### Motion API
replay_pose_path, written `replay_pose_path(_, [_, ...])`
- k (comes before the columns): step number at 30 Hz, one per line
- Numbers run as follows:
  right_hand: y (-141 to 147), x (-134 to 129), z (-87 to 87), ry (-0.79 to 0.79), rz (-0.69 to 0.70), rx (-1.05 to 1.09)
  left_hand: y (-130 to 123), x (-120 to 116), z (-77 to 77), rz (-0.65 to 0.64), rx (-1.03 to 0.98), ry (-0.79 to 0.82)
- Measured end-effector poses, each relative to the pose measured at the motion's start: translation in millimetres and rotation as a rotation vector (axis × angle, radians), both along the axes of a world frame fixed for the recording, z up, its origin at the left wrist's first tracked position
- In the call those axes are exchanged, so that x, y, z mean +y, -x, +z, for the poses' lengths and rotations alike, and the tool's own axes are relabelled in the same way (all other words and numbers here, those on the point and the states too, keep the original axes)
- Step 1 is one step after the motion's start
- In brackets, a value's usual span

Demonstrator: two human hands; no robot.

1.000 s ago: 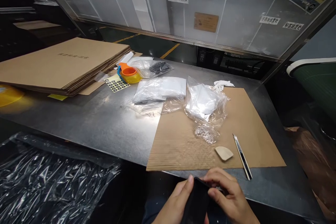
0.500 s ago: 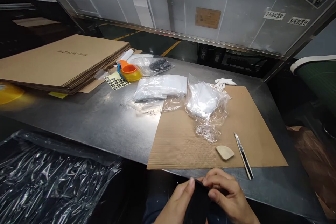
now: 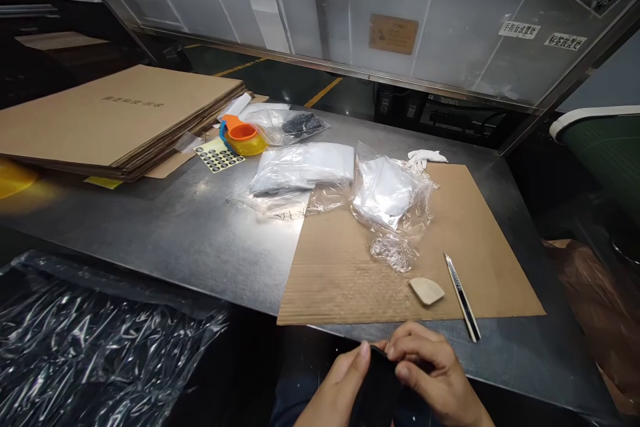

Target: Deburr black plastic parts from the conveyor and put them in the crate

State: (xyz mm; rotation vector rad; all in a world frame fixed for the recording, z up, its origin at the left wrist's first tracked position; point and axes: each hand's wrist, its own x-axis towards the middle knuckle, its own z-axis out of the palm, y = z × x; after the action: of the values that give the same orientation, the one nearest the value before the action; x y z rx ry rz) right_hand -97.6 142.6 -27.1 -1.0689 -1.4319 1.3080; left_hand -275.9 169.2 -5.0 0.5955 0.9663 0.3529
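Note:
Both hands are at the bottom of the view, just off the table's front edge. My left hand [image 3: 341, 383] is closed on a flat black piece [image 3: 375, 387], its thumb along the left side. On the top right corner of that piece, the fingers of my right hand [image 3: 434, 367] are pinched. Beyond them, on a cardboard sheet [image 3: 340, 273], lie a pale wedge-shaped block [image 3: 427, 291] and a slim cutter knife [image 3: 462, 299]. Crumpled clear plastic bags with white contents [image 3: 387, 190] rest further back on the sheet.
Stacked cardboard [image 3: 125, 113] covers the table's left part. An orange and yellow tape dispenser [image 3: 245, 138], a sticker sheet [image 3: 219, 154] and a bagged white stack [image 3: 313, 167] lie mid-table. White gloves [image 3: 425, 157] lie behind the cardboard sheet. Black plastic [image 3: 100, 340] fills the lower left.
The table and everything on it appear shifted slightly left in the view. Both hands keep nearly the same pose on the black piece.

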Motion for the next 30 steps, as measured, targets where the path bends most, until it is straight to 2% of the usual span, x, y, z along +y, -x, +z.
replay_pose_path(5, [0, 0, 0.5, -0.001, -0.008, -0.02, 0, -1, -0.8, -0.011, 0.019, -0.006])
replay_pose_path(11, [3, 0, -0.8, 0.014, -0.051, -0.004, -2, -3, -11.9, -0.002, -0.021, 0.005])
replay_pose_path(12, [0, -1, -2.3, 0.015, -0.111, -0.058, -2, -2, -12.5, 0.006, -0.058, 0.021])
replay_pose_path(14, [-12, -1, -7.2, 0.014, -0.331, -0.28, -3, 3, -10.9, 0.076, -0.161, 0.096])
replay_pose_path(17, [-46, 3, -19.2, 0.034, -0.709, -0.641, -5, 12, -4.7, 0.294, -0.302, 0.24])
replay_pose_path(19, [-71, 10, -29.6, 0.051, -0.826, -0.779, -6, 19, -1.6, 0.396, -0.345, 0.291])
replay_pose_path(22, [-102, 21, -44.1, 0.064, -0.814, -0.924, -8, 29, -1.9, 0.426, -0.377, 0.314])
replay_pose_path(25, [-116, 27, -46.5, 0.098, -0.731, -0.977, -7, 36, -4.7, 0.479, -0.421, 0.268])
replay_pose_path(28, [-106, 17, -30.2, 0.146, -0.69, -0.984, -5, 42, -5.3, 0.558, -0.416, 0.186])
replay_pose_path(30, [-83, 3, -13.0, 0.198, -0.586, -0.891, -4, 45, -4.9, 0.604, -0.389, 0.133])
